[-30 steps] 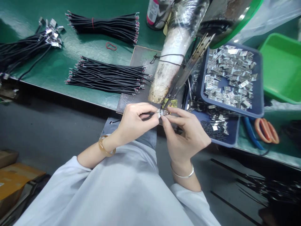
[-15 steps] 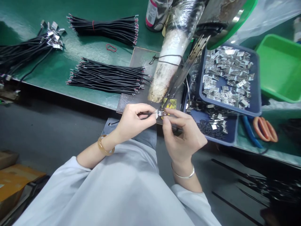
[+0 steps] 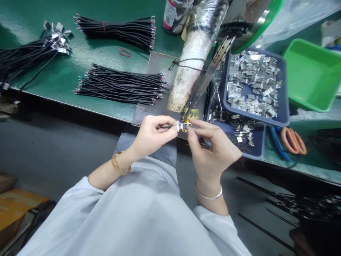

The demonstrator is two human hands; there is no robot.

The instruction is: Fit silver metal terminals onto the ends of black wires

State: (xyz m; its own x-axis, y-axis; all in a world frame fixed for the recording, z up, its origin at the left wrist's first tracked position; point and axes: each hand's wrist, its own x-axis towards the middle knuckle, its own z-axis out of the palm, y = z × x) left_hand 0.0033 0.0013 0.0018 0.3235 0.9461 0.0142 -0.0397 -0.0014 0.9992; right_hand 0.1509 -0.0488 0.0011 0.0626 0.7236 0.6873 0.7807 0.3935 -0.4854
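My left hand (image 3: 151, 137) pinches the end of a thin black wire (image 3: 167, 127) just in front of the table's edge. My right hand (image 3: 211, 149) pinches a small metal clip (image 3: 183, 125) and holds it against the wire's stripped tip. Both hands meet below the wrapped machine column (image 3: 193, 57) and its perforated metal strip (image 3: 213, 67). A blue tray (image 3: 282, 113) of several loose metal clips lies just right of my right hand. A loose bundle of black wires (image 3: 119, 85) lies left of the machine.
A tied wire bundle (image 3: 117, 30) and a red rubber band (image 3: 125, 52) lie farther back. Wires with clips fitted (image 3: 32, 53) are at far left. A green bin (image 3: 311, 74) and orange-handled cutters (image 3: 291, 140) sit at right. A bottle (image 3: 173, 14) stands behind the machine.
Both hands stay pinched together at the wire tip; my right fingers have shifted slightly on the clip. The view has drifted a little to the right.
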